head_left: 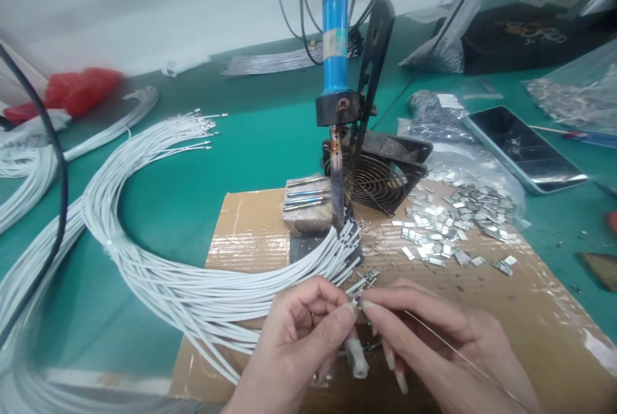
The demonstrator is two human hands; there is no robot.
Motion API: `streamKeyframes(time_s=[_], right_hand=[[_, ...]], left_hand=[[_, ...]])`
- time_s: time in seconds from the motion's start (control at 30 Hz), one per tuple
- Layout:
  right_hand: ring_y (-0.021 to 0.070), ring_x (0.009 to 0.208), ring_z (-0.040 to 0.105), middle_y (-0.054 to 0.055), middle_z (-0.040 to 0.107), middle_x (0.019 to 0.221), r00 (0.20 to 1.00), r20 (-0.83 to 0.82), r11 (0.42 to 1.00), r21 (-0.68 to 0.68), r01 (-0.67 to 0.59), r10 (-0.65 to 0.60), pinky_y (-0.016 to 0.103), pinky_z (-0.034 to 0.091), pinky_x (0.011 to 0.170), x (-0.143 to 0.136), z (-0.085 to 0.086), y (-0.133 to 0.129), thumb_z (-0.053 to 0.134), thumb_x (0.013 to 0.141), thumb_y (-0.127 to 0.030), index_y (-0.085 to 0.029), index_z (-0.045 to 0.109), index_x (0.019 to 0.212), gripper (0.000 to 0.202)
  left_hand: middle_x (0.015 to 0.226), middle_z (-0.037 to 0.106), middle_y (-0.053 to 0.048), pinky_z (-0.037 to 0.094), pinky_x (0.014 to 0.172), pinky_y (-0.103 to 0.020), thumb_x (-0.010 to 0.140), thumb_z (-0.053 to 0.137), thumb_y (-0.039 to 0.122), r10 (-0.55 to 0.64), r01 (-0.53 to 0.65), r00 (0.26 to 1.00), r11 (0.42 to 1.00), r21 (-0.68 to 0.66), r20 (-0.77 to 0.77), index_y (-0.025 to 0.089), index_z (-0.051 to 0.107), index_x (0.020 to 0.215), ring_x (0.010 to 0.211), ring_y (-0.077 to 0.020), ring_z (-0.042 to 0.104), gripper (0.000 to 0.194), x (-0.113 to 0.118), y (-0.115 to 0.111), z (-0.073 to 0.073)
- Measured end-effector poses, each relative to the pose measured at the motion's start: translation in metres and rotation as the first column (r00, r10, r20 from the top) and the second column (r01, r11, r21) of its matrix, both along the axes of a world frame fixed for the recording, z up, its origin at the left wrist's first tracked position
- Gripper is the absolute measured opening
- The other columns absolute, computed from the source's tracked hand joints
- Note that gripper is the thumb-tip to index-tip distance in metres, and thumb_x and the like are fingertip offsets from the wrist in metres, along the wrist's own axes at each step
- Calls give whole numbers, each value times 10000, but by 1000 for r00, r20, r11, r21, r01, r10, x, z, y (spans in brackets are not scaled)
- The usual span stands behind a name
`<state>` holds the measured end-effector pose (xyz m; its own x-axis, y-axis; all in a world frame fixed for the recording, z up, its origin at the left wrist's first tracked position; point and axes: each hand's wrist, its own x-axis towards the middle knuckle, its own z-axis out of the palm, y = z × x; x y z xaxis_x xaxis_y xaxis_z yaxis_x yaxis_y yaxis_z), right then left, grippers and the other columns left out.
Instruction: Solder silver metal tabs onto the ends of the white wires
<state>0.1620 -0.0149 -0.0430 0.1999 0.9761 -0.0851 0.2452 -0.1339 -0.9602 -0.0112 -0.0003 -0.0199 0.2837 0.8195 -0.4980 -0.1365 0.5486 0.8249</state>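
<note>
My left hand [308, 337] pinches the tip of a white cable between thumb and forefinger, low in the middle of the view. Touching the same tip from the right, my right hand [424, 337] has its thumb and forefinger closed on a tiny part too small to name. A thin wire [453, 348] runs from under the right fingers toward the bottom right. Just beyond the hands, the ends of a bundle of white cables [270, 282] lie beneath an upright blue-handled soldering iron [335, 73], whose tip points down.
Brown cardboard [241, 221] covers the green table [250, 144]. Small metal connector pieces [441, 231] are scattered at right, near a phone [525, 147] and plastic bags. A black fan [380, 176] stands behind the iron. More coiled cables [29, 176] lie left.
</note>
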Motion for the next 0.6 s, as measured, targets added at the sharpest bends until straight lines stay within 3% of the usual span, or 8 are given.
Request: streamKeyframes(time_s=[0.3,0.5,0.6], right_hand=[[162,461,594,30,617,549,1000,-2,999,36,-9,10,208,449,344,-1,3,-1,769,772,-638,-243,854,769,404],[102,443,575,6,668,588,982,-101,987,33,-155,158,152,431,385,4,10,1,770,861,-381,-300,876,833,137],[92,450,554,9,648,584,960,-221,983,-21,-184,175,145,404,384,3,6,-1,807,843,-365,-287,880,850,108]], left_hand=[[598,484,85,206,481,-208,885,814,473,-6,7,1000,998,57,-18,164,620,763,504,-53,318,385,3,1,0],[628,520,72,267,484,-201,868,837,451,-38,39,999,996,77,-12,174,621,772,534,-67,374,364,1,3,-6],[629,532,67,292,484,-202,868,837,450,-64,64,998,994,89,4,178,615,771,541,-73,391,364,0,4,-8]])
